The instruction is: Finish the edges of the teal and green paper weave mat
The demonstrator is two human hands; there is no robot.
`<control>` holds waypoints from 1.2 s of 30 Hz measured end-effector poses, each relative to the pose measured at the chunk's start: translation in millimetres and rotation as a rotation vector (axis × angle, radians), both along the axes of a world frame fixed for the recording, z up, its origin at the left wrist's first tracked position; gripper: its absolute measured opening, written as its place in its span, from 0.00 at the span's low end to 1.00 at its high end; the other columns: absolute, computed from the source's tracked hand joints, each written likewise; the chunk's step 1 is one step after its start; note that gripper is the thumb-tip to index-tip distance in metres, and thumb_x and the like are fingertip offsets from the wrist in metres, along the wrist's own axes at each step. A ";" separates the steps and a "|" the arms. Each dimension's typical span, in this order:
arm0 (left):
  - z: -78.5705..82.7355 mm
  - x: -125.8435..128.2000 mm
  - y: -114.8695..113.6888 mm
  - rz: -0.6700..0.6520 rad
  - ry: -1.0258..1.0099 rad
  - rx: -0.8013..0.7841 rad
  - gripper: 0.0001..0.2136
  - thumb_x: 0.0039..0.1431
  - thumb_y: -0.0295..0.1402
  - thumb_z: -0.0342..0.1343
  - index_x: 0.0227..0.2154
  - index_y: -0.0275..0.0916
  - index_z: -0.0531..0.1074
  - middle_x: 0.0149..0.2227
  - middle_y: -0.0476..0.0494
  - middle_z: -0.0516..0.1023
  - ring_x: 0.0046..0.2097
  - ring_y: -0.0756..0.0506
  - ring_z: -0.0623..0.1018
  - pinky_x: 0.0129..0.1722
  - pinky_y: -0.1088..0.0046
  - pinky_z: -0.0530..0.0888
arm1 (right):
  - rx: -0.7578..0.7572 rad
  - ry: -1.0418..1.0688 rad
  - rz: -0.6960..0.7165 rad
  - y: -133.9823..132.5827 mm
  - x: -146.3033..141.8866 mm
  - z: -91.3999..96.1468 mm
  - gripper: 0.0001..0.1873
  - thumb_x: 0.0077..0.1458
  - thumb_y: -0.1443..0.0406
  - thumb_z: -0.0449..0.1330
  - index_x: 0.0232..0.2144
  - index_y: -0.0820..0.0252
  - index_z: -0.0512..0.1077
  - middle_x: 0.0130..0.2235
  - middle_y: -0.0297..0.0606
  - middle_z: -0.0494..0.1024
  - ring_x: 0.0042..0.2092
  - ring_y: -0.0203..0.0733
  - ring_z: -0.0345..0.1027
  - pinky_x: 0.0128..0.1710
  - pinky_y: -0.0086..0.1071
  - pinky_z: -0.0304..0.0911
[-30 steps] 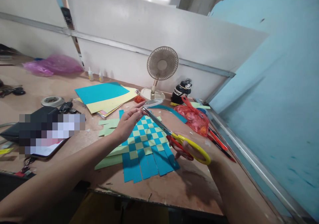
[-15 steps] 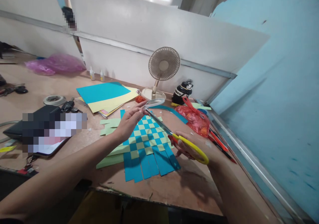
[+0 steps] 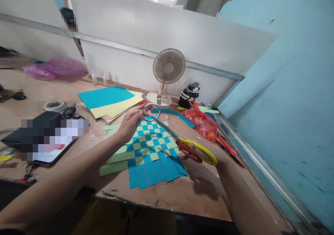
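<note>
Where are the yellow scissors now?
In the head view, the scissors sit in the right hand, above the right side of the woven paper mat, blades pointing toward the left hand.

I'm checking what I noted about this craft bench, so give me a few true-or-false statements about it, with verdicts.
1. The right hand holds scissors with yellow and red handles. True.
2. The woven paper mat is red and white. False: the woven paper mat is blue and pale green.
3. The left hand holds a glue bottle. False: the left hand pinches a curled pale loop.
4. A desk fan stands beyond the mat. True.
5. A red plastic bag lies right of the mat. True.
</note>
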State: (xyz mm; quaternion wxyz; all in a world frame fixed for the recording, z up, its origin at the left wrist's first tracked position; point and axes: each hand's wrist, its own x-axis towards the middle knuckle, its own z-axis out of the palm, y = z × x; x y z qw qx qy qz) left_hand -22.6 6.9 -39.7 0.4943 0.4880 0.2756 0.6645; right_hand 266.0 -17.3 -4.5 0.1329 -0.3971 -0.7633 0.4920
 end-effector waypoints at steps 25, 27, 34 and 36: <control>-24.9 -112.5 55.6 0.747 1.260 0.149 0.13 0.62 0.30 0.42 0.26 0.40 0.68 0.66 0.41 0.58 0.68 0.38 0.54 0.65 0.52 0.51 | 0.435 -1.079 -0.495 52.3 50.6 -33.5 0.24 0.50 0.45 0.52 0.33 0.61 0.67 0.37 0.50 0.78 0.37 0.53 0.73 0.29 0.34 0.56; -29.4 -116.0 56.0 0.754 1.258 0.170 0.13 0.63 0.30 0.41 0.25 0.40 0.67 0.66 0.41 0.57 0.68 0.37 0.51 0.65 0.50 0.48 | 0.424 -1.080 -0.487 52.0 49.6 -32.4 0.24 0.50 0.45 0.52 0.33 0.60 0.67 0.38 0.50 0.78 0.37 0.53 0.72 0.28 0.34 0.55; -36.9 -118.0 58.7 0.581 1.242 -0.144 0.11 0.57 0.32 0.49 0.22 0.39 0.70 0.46 0.35 0.78 0.55 0.33 0.70 0.53 0.56 0.64 | 0.432 -1.079 -0.470 55.2 55.7 -37.2 0.26 0.51 0.44 0.51 0.36 0.61 0.66 0.39 0.50 0.78 0.38 0.52 0.72 0.29 0.34 0.55; -32.3 -116.4 59.7 0.583 1.218 -0.183 0.10 0.56 0.32 0.49 0.21 0.39 0.70 0.37 0.35 0.79 0.47 0.34 0.75 0.47 0.59 0.67 | 0.437 -1.060 -0.465 56.7 58.0 -40.3 0.27 0.51 0.43 0.51 0.36 0.61 0.66 0.39 0.50 0.77 0.38 0.53 0.72 0.29 0.34 0.55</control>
